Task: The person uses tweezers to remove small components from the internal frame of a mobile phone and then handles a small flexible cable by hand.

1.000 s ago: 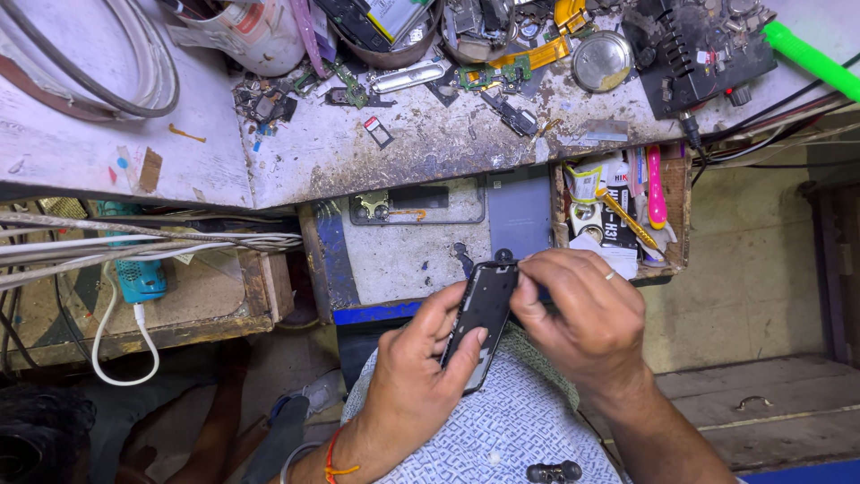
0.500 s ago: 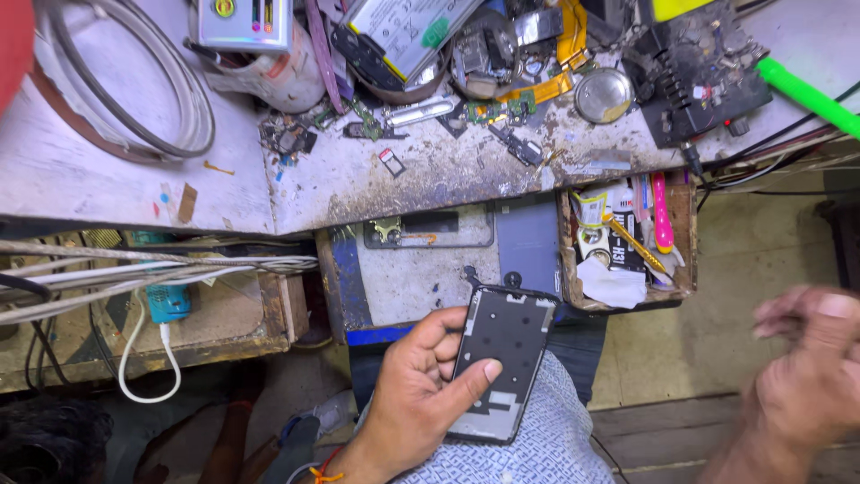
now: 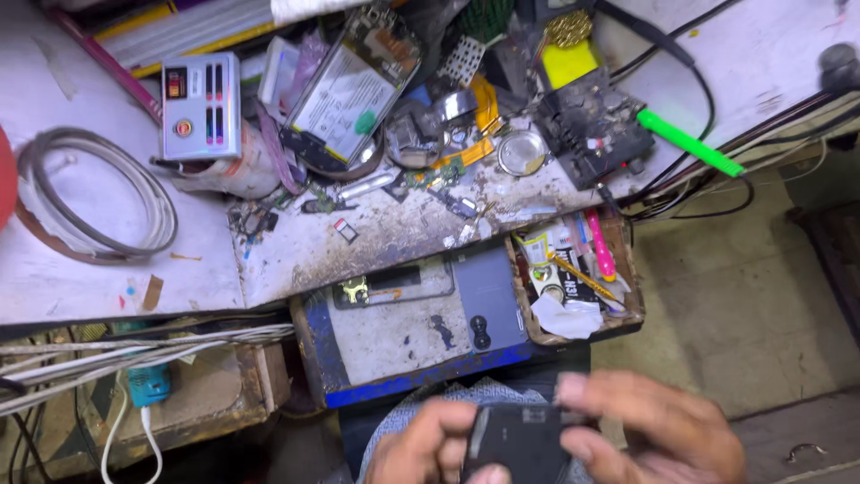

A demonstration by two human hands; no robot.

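We are gripping the black phone (image 3: 520, 444) with both our left hand (image 3: 421, 448) and right hand (image 3: 654, 430) again, the right having returned.

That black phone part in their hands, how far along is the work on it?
Done: it is off the bench, bare and black. In hand: the left hand and right hand both grip the black phone part over the lap. Left: loose parts lie on the workbench; another opened phone lies there too.
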